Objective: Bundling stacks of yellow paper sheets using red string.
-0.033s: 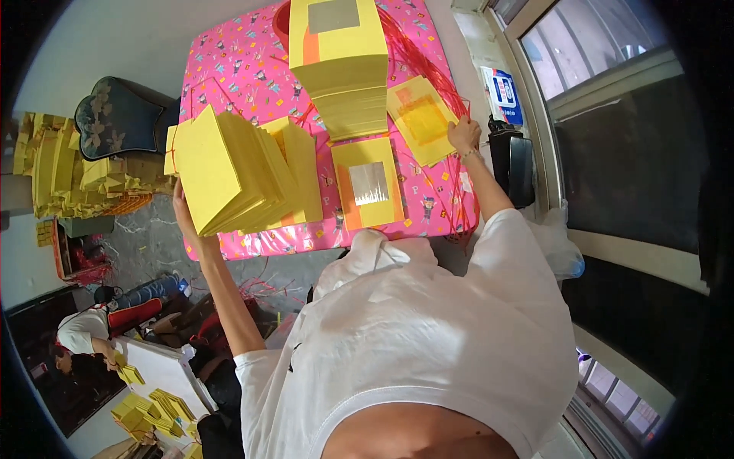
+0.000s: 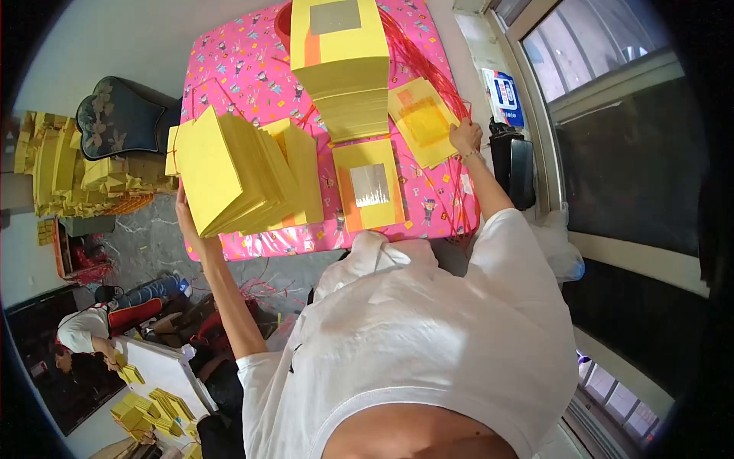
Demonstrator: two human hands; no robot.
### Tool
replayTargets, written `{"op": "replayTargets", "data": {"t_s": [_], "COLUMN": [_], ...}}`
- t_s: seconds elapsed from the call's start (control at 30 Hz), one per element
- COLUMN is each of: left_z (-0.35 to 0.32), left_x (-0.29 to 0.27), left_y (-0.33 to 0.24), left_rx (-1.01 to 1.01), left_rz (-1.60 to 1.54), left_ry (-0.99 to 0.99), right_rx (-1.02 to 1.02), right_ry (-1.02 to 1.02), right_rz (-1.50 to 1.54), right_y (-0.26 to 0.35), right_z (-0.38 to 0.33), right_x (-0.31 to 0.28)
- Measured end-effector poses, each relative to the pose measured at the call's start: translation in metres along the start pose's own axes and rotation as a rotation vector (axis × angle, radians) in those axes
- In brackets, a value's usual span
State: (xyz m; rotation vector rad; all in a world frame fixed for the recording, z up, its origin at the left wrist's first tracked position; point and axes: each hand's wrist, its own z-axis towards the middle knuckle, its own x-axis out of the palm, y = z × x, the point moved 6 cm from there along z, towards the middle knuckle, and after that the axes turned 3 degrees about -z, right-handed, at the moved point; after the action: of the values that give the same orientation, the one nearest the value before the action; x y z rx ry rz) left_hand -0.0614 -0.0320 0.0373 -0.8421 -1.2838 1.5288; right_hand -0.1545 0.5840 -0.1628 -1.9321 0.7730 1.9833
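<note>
My left hand [image 2: 189,218] grips the near left side of a tall, leaning stack of yellow joss paper [image 2: 210,172]; its fingers are partly hidden by the stack. At the right, my right hand [image 2: 465,138] is closed at the right edge of a thin bundle of yellow joss paper with an orange square [image 2: 423,122]. Between my hands lies a flat yellow piece with a silver foil square and orange bands [image 2: 369,185]. Beyond it stands a high pile of yellow joss paper [image 2: 340,88], with silver foil on its top face.
A pink patterned cloth [image 2: 245,57] covers the table. Red strings [image 2: 428,57] run along its right side, past a red bowl [image 2: 284,27]. At left are a dark chair back [image 2: 121,118] and heaped yellow paper [image 2: 57,168]. A person [image 2: 84,329] handles yellow paper at lower left.
</note>
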Motion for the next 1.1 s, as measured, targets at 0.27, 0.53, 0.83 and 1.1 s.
{"op": "replayTargets", "data": {"t_s": [0.27,0.53,0.83,1.1], "left_z": [-0.053,-0.099,-0.132,-0.117], "left_x": [-0.040,-0.002,0.156,0.182], "left_y": [0.000,-0.120,-0.111,-0.115], "left_rx": [-0.166,0.537,-0.065,-0.478], "left_rz": [-0.130,0.290,0.056,-0.612], "left_ry": [-0.469,-0.624,0.434,0.562], "right_rx": [-0.028,-0.283,-1.207,-1.411], "right_ry": [-0.335,-0.533,-0.081,0.186], "right_rz": [0.250,1.035,1.046,1.002], "right_y": [-0.003,0.076,0.174,0.191], "right_z": [0.007,-0.072,-0.266,-0.305], "right_x": [-0.016,-0.157,-0.316,-0.309]}}
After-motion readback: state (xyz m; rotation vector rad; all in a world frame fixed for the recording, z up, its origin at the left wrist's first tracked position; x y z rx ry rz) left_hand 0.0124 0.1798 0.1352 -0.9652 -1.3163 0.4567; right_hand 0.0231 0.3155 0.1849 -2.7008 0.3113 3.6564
